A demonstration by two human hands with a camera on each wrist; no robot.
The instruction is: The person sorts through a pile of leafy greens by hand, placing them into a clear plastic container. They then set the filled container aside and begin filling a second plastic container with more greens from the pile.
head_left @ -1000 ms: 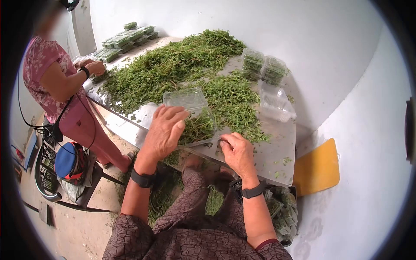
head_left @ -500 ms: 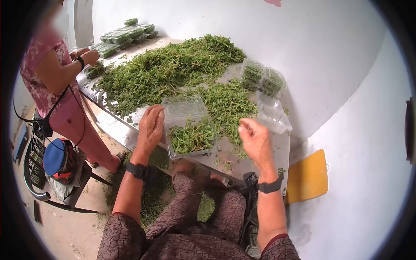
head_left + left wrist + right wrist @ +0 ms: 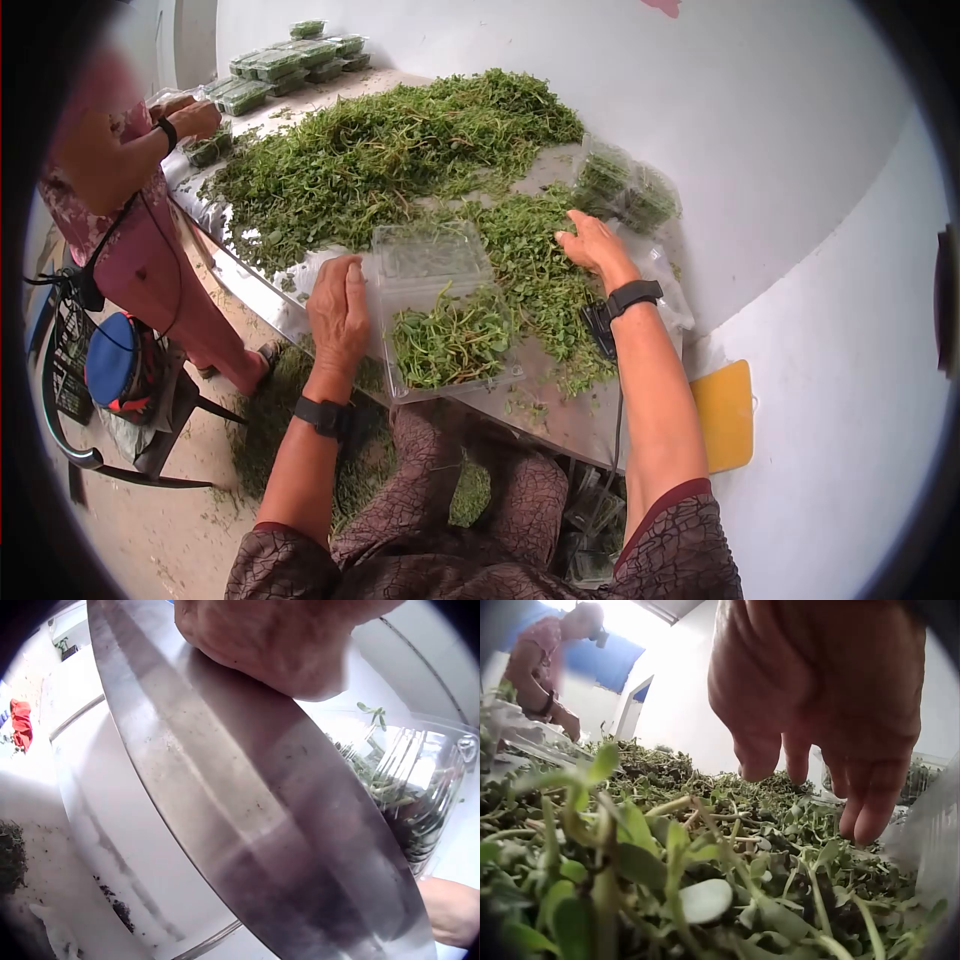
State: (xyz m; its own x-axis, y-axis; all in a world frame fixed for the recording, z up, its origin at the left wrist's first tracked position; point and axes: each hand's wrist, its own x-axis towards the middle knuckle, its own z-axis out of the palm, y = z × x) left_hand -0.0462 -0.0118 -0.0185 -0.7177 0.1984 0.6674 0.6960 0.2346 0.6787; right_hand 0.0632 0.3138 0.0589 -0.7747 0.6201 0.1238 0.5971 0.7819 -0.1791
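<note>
A clear plastic clamshell box (image 3: 402, 376) stands with its lid (image 3: 430, 252) folded back, leafy green stems (image 3: 450, 342) heaped in its base. Close along its left side is my left hand (image 3: 338, 310), fingers together, nothing seen in its grasp; the left wrist view shows this hand (image 3: 266, 645) over the metal tabletop with its fingertips out of sight. My right hand (image 3: 597, 245) reaches over the nearer spread of loose greens (image 3: 535, 250). Seen from the right wrist, that hand (image 3: 817, 697) points its fingers down just over the stems, holding none.
A large mound of greens (image 3: 400, 150) covers the table's middle. Filled boxes (image 3: 270, 65) are stacked at the far left, others (image 3: 630, 185) at the right beside empty clear boxes (image 3: 662, 280). Another person (image 3: 120, 170) works at the left, near a chair (image 3: 160, 440).
My right hand has left the box's front edge and moved up and right over the loose greens. My left hand has drawn back from over the box to its left side.
</note>
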